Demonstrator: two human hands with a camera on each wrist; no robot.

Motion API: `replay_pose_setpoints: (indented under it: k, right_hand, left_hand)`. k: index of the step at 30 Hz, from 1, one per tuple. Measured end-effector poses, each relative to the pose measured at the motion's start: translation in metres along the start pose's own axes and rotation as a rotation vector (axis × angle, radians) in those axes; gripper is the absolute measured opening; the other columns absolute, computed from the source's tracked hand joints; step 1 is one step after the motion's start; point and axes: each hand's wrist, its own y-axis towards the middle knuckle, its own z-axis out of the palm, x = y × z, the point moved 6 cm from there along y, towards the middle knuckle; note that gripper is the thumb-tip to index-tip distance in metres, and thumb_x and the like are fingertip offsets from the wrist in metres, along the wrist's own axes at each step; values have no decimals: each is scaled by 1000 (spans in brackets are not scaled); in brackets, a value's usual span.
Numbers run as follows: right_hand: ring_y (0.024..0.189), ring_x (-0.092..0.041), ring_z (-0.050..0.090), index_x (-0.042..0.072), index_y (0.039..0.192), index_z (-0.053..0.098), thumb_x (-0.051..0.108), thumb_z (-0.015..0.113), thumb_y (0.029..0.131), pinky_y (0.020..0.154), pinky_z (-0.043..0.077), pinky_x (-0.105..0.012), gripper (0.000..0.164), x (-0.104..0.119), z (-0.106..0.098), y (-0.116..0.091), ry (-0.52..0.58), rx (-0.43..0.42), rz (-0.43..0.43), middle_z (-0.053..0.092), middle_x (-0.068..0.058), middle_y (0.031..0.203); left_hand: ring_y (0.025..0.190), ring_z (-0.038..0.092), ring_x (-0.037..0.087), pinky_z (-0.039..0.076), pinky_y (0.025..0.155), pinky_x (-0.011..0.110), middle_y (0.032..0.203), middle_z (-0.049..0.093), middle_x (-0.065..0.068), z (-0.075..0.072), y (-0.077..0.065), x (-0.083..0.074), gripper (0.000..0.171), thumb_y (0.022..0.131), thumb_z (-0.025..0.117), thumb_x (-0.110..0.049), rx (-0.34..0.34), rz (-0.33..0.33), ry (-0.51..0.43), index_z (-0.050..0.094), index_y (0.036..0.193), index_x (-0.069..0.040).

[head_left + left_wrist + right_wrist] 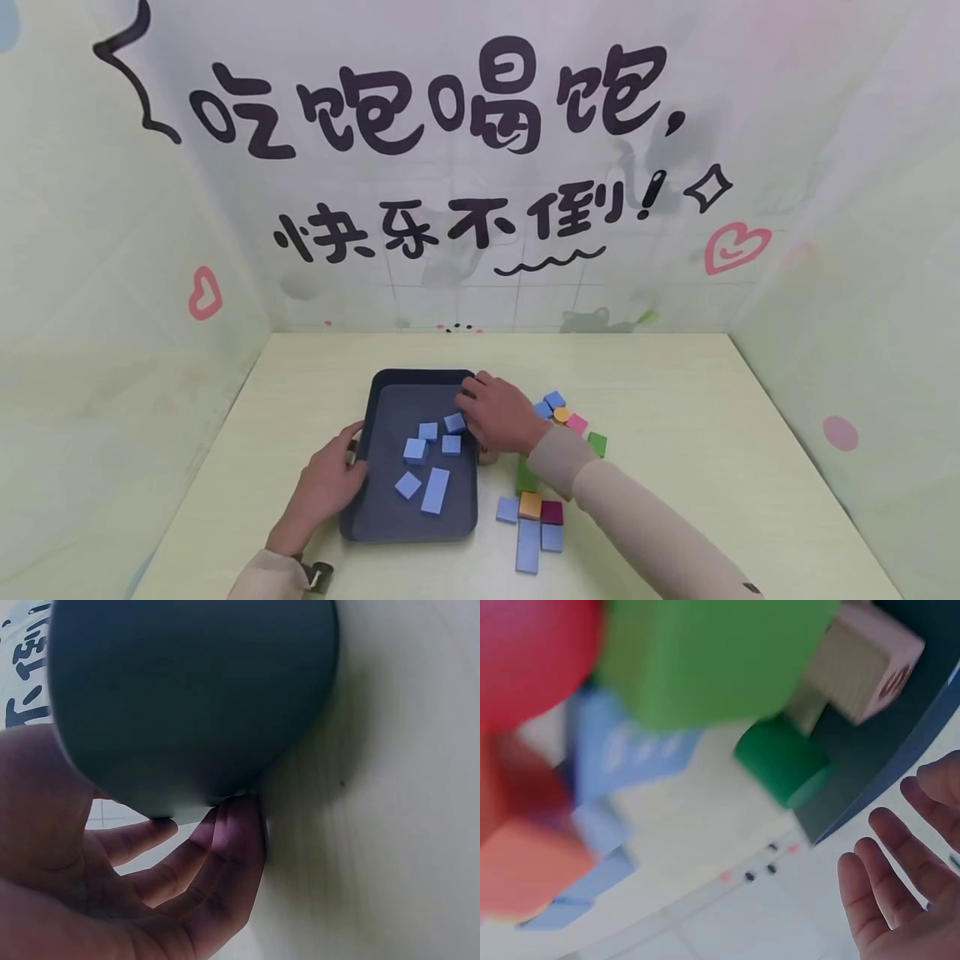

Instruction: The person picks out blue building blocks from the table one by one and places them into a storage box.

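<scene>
A dark blue-grey tray lies on the table. Inside it are several blue cubes and one long blue block. My left hand holds the tray's left side, thumb by the rim; in the left wrist view its curled fingers touch the tray's outer wall. Over the tray's right rim is my right hand, just above a blue cube. The right wrist view shows its fingers spread apart, nothing between them. Close by there are a green cylinder and a printed wooden block.
To the tray's right, loose blocks lie on the table: a long blue one, an orange cube, a dark red cube, a pink one and a green one. My right forearm hides part of this group. Printed sheets wall the table in.
</scene>
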Motion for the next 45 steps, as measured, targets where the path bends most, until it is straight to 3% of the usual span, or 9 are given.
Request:
replay_pose_setpoints:
  k: [8,24,33,45]
  right_hand:
    - [99,-15,49,21,115,67,26,63,95,85,45,-26,20,-46,6,-24,67,-43,146,59,2,113]
    - [93,-19,48,17,116,65,23,60,94,80,47,-30,23,-96,33,-65,154,122,395,56,-1,108]
    - [90,-21,46,15,115,65,19,59,94,76,45,-33,22,-103,45,-80,201,181,452,52,-3,105]
    - [84,-21,46,13,108,65,20,61,93,76,44,-34,17,-106,48,-79,241,178,490,50,-4,99]
  left_hand:
    - [75,55,17,44,60,33,120,62,18,-3,0,-1,60,90,54,-10,3,-8,3,41,148,-5]
    - [74,54,17,43,60,34,121,61,19,2,1,3,60,90,54,-11,4,-18,-1,40,148,-5]
    - [75,54,17,44,60,34,121,61,19,2,-1,3,60,90,53,-10,-1,-19,-6,40,148,-5]
    - [76,54,17,44,60,33,122,61,18,2,1,3,60,91,54,-11,8,-27,-6,39,149,-6]
